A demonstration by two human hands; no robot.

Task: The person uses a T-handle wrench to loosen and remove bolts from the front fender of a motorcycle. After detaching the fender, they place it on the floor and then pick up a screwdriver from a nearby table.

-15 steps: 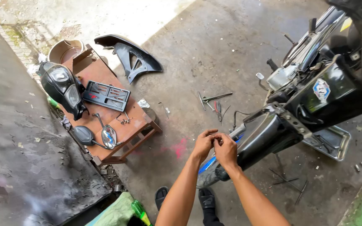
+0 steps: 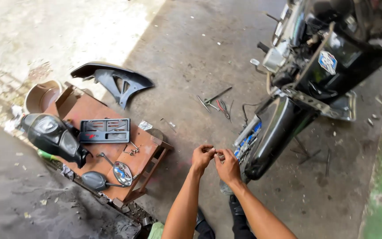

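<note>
A small part (image 2: pixel 213 152), too tiny to name, is being pinched between the fingertips of both hands, held in the air just in front of the black front fender (image 2: pixel 276 132) of a stripped motorcycle (image 2: pixel 319 66). The left hand (image 2: pixel 202 157) is curling its grip closed on the part's left end, and the right hand (image 2: pixel 227 164) is pressing thumb and forefinger together on the other end; both grips are pinching, neither is spread. The part is hanging over bare concrete floor (image 2: pixel 191 53), so a slip of either grip would likely be letting it drop and roll among the grit or under the fender, where it would be hard to find. To the left of the grip, a low brown wooden tabletop (image 2: pixel 111 155) is carrying a black number-plate holder (image 2: pixel 105 130), two round mirrors (image 2: pixel 122 172), a few small fasteners (image 2: pixel 132 151) and a black headlight cowl (image 2: pixel 51 135); its near corner is sitting close enough that a wide left elbow swing could be knocking things off. Beyond the grip, pliers and loose hand tools (image 2: pixel 217 104) are lying on the floor, and a black body panel (image 2: pixel 111 82) is resting farther left. Open room is lying mostly straight ahead and toward the person's shoes (image 2: pixel 235 206); the right side is being crowded by the motorcycle.
</note>
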